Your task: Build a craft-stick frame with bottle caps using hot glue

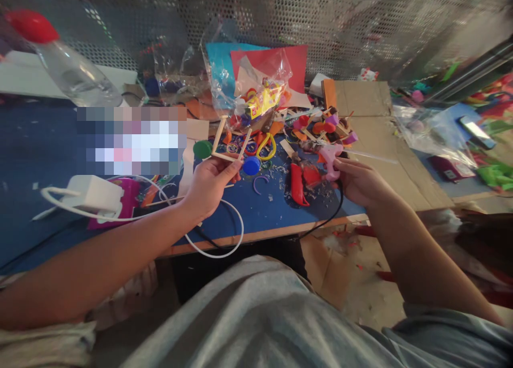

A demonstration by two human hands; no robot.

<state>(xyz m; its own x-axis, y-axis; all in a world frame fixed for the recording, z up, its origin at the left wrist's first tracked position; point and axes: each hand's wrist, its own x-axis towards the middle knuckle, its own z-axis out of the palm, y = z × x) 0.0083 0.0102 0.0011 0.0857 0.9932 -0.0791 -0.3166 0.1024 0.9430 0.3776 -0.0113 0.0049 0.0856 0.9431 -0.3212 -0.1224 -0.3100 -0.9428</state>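
My left hand point(214, 183) pinches a small U-shaped frame of wooden sticks point(226, 156) between thumb and fingers. A green bottle cap point(202, 149) and a blue bottle cap point(251, 166) sit at either end of its lower side, as wheels would. In my right hand point(358, 181), the fingers are closed on a pink glue gun point(332, 159), its nozzle pointing left. A clear glue stick point(372, 157) seems to jut out behind it, and a black cord point(334, 213) runs down over the table edge. Between the hands lies a red plastic piece point(298, 185).
Yellow-handled scissors point(267, 147) lie among scraps. Behind are a clear plastic bag point(260, 100) and coloured paper point(296, 63). Cardboard point(396, 165) covers the right side. A white charger point(94, 194) with a looping cable point(242, 226) and a red-capped bottle point(76, 74) stand left.
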